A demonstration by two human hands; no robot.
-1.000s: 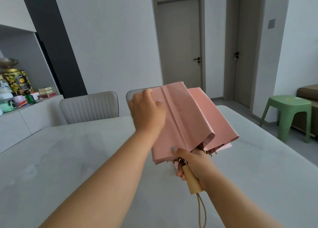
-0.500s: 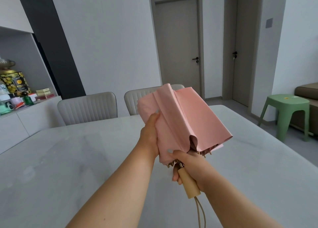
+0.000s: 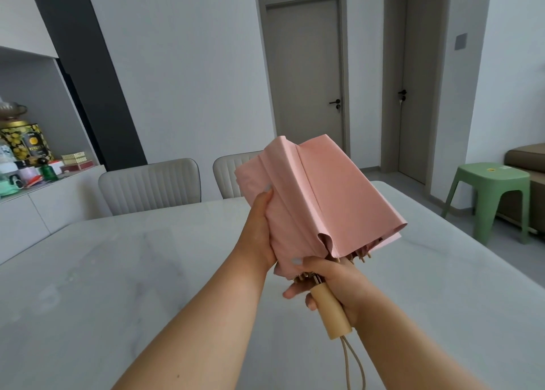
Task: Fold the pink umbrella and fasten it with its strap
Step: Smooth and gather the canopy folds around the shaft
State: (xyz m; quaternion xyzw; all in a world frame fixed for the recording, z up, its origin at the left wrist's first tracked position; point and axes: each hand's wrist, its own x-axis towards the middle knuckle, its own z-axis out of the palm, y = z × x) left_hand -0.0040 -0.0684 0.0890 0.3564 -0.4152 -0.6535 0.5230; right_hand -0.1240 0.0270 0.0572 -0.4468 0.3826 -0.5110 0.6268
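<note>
— Where do your hands stand, and where is the umbrella?

— Your right hand (image 3: pixel 339 283) is wrapped around the wooden handle (image 3: pixel 331 313), thumb up against the canopy's hem. Your left hand (image 3: pixel 259 233) grips the pink umbrella (image 3: pixel 318 201) along the canopy's left side, pressing the folds in. The umbrella is held in the air above the desk (image 3: pixel 118 271), tip pointing away from you.

— Which step is that?

— Gathering, I'd say. The panels to the right of your left hand flare loose, so the canopy isn't wrapped.

— And next?

— Probably turn the handle while your left hand smooths each flap around the shaft. I can't see the strap; you'll need to find it before fastening.
</note>
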